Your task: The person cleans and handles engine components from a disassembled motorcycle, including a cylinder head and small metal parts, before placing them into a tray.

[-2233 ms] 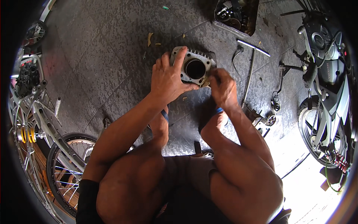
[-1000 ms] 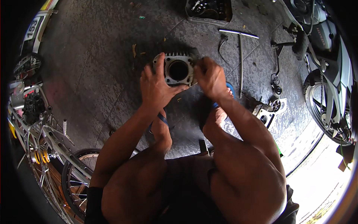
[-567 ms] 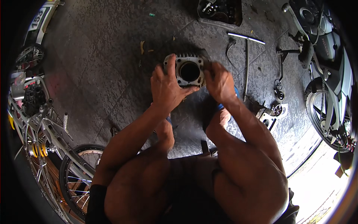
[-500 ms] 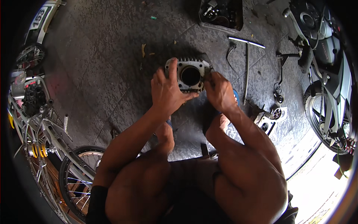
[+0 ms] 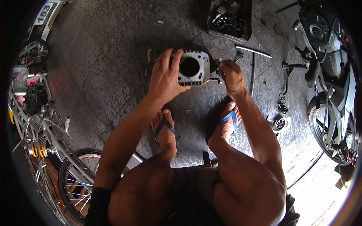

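A grey finned engine cylinder (image 5: 203, 64) with a round dark bore stands in front of me, bore facing up. My left hand (image 5: 164, 77) grips its left side, fingers along the far edge and thumb at the near edge. A thin metal rod end (image 5: 215, 80) sticks out at the cylinder's near right corner. Just right of the cylinder, my right hand (image 5: 232, 75) is closed, fingertips pinched by a small shiny piece (image 5: 221, 60). What that piece is, I cannot make out.
A dark tray (image 5: 228, 35) of metal parts lies at the far right. Nearer are a T-handle wrench (image 5: 253, 51) and loose parts (image 5: 279, 123). A motorcycle (image 5: 332, 64) stands right; a bare frame (image 5: 52, 132) and wheel (image 5: 81, 180) are left. My sandalled feet (image 5: 228, 122) flank the floor before me.
My right hand has come away from the cylinder's right side, moving right. The cylinder sits turned a little differently under my left hand. The view has shifted, showing more of my feet.
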Demonstrator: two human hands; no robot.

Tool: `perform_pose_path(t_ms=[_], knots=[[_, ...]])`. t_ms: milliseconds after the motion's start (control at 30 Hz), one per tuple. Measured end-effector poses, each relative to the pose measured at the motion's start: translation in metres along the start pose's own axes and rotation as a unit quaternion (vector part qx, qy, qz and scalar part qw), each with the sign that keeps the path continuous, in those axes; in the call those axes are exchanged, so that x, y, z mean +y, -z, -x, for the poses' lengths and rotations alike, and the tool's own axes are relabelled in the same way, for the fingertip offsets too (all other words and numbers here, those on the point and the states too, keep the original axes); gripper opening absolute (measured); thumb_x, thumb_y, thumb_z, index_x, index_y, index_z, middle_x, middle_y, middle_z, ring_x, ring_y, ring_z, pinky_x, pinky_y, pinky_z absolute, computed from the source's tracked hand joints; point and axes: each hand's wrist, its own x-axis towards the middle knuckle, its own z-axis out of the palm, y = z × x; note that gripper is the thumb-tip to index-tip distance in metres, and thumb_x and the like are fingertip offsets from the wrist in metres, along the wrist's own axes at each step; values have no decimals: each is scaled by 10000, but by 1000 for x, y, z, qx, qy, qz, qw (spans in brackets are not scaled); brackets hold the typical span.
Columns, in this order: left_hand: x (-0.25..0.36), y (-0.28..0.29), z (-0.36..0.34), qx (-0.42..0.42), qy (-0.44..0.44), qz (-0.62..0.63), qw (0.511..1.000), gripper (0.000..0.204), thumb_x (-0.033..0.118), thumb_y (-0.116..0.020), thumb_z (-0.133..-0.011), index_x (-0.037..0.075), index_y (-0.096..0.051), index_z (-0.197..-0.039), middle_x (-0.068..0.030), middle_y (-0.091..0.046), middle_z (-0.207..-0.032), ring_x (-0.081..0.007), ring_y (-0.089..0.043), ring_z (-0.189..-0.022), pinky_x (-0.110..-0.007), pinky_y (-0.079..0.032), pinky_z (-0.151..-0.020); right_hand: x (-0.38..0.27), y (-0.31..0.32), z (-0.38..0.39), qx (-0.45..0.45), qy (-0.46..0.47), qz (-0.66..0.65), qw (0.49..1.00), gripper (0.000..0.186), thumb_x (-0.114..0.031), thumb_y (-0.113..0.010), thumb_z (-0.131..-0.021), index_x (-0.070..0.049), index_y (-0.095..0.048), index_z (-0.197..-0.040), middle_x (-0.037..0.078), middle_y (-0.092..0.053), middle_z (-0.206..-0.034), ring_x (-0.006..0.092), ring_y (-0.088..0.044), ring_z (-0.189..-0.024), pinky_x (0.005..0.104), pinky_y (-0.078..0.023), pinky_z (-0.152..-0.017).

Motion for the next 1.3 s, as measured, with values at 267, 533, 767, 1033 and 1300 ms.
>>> perform_pose_path(t_ms=[267,533,767,1033,1300], knots=[[-22,11,-36,-36,-18,-5,999,1234,388,-988,-595,105,-295,-1576,-217,-294,-1582,-458,-343,-1449,-573,-349,-1207,-78,-19,-13,-81,139,221,962,289,-208,-632,-959,41,-687,-1094,202,-735,-956,279,-709,-883,381,-546,-814],[-24,6,-33,-38,-10,37,999,1211,514,-938,-652,130,-277,-1592,-205,-265,-1597,-469,-329,-1455,-628,-332,-1193,-83,-30,-40,-133,246,299,912,243,-139,-609,-954,38,-689,-1100,241,-727,-1066,380,-727,-984,433,-563,-877],[-25,6,-33,-29,-15,44,999,1216,505,-945,-634,131,-287,-1586,-184,-276,-1595,-443,-339,-1457,-616,-344,-1191,-87,-34,-51,-143,245,319,904,227,-127,-611,-949,34,-692,-1087,230,-724,-1052,396,-718,-982,445,-560,-872],[-24,8,-33,-25,-12,59,998,1192,451,-957,-633,119,-308,-1575,-187,-282,-1590,-442,-336,-1455,-587,-371,-1191,-81,-32,-40,-153,256,334,894,153,-99,-632,-932,27,-672,-1008,232,-699,-1015,415,-699,-942,472,-543,-832],[-21,7,-33,-26,-10,61,998,1182,428,-961,-635,102,-315,-1569,-193,-288,-1585,-444,-333,-1454,-578,-381,-1198,-75,-34,-31,-126,260,312,905,135,-81,-626,-926,23,-671,-999,216,-682,-973,405,-692,-865,458,-550,-792]])
